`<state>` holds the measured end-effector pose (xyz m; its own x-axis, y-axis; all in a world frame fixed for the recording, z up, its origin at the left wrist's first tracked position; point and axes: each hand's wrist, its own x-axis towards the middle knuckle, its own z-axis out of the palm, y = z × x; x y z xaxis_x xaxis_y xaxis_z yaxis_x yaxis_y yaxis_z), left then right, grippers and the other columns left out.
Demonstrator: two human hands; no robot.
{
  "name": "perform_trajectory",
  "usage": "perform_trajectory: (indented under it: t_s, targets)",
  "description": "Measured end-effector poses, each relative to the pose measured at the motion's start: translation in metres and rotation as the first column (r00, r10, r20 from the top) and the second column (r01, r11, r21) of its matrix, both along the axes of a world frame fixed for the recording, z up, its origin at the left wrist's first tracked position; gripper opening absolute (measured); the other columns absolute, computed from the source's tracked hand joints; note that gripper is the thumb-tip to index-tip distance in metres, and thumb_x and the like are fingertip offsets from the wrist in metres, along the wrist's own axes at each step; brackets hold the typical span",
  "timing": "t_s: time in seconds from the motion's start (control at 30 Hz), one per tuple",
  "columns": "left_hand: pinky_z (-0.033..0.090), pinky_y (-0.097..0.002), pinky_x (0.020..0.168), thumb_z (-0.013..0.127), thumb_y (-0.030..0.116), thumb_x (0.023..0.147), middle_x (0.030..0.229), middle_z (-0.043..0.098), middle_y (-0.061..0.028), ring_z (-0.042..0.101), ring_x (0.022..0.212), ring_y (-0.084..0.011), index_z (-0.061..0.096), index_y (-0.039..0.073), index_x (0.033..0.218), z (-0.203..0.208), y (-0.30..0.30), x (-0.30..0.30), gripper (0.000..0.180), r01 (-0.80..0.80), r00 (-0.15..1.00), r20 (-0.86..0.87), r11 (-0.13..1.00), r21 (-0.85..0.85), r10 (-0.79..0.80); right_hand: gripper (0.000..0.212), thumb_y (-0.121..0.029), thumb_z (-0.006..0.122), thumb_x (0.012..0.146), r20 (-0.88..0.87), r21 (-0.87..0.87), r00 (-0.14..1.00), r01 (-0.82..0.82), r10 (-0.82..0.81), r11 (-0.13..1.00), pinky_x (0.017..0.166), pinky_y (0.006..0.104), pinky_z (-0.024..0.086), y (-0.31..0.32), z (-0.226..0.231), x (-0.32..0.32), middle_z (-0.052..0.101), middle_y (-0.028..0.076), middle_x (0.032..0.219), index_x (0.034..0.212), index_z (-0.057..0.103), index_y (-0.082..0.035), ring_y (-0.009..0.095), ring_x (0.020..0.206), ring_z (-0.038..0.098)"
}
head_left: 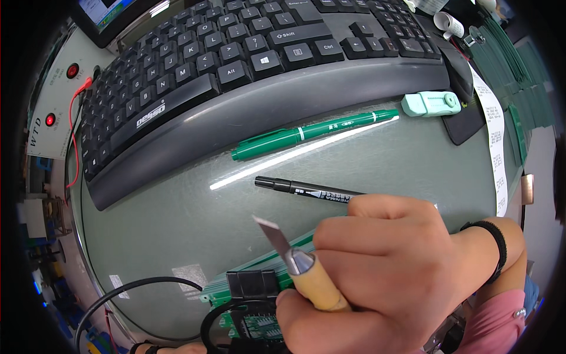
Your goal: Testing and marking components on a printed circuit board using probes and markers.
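Note:
My right hand (383, 271) is closed around the wooden handle of a craft knife (318, 286). Its slanted metal blade points up and to the left, above the desk. Below the knife lie green circuit boards (221, 285) with a black connector block (253, 284) on top, partly covered by my right hand. Only a strip of my left hand (186, 349) and a black wristband show at the lower edge; its fingers are hidden behind the black cable and parts. A black marker (306, 190) lies just beyond my right hand, which covers its right end.
A black keyboard (247, 88) spans the far side. Before it lie a green marker (312, 133) and a mint eraser-like holder (430, 104). A mouse (453, 68), paper strip (495, 147) and stacked green boards (501, 53) are at right. A black cable (127, 287) loops at left.

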<state>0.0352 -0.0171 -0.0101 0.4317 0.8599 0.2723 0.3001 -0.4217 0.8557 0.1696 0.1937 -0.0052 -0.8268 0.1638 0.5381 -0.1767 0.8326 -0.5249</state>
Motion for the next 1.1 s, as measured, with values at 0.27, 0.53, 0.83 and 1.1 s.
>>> perform_trajectory:
  t_s: [0.27,0.53,0.83,1.1]
  targets:
    - [0.048,-0.0291,0.069,0.064,0.019,0.074,0.088,0.064,-0.002,0.064,0.081,-0.0178,0.067,0.008,0.084,0.0,-0.003,-0.001,0.015,0.039,0.999,-0.004,0.999,-0.033,-0.04,0.014,-0.01,0.071,0.056,-0.218,-0.197,0.975,-0.005,-0.039,0.98,0.04,0.0335,0.037,-0.003,-0.02,0.001,0.041,0.001,0.057,0.063,0.059,-0.011,0.021,0.048,0.047]
    - [0.048,-0.0298,0.07,0.063,0.022,0.074,0.089,0.064,-0.0021,0.063,0.081,-0.018,0.067,0.009,0.085,0.0,-0.004,-0.004,0.017,0.053,0.998,-0.022,0.999,-0.011,-0.054,0.016,-0.012,0.072,0.056,0.023,-0.051,0.999,-0.027,0.029,0.998,0.04,0.0329,0.037,0.003,-0.004,0.005,0.04,0.001,0.057,0.062,0.057,-0.013,0.02,0.05,0.048]
    - [0.048,-0.0311,0.074,0.06,0.028,0.076,0.092,0.064,-0.0026,0.063,0.084,-0.0184,0.067,0.01,0.087,0.001,-0.004,-0.006,0.022,0.088,0.996,-0.005,0.994,-0.061,-0.088,0.016,-0.011,0.072,0.057,-0.122,-0.169,0.991,0.029,-0.05,0.985,0.042,0.0341,0.037,-0.003,-0.011,0.002,0.04,0.002,0.056,0.059,0.056,-0.01,0.022,0.049,0.047]
    - [0.048,-0.0318,0.078,0.059,0.03,0.077,0.094,0.065,-0.0041,0.064,0.089,-0.0212,0.067,0.01,0.089,-0.003,-0.005,-0.007,0.025,0.125,0.992,-0.028,0.992,-0.022,-0.125,0.016,-0.014,0.073,0.059,-0.029,-0.062,1.0,0.002,-0.003,0.998,0.042,0.0343,0.037,0.001,-0.004,0.0,0.042,0.002,0.054,0.058,0.058,-0.009,0.022,0.049,0.048]
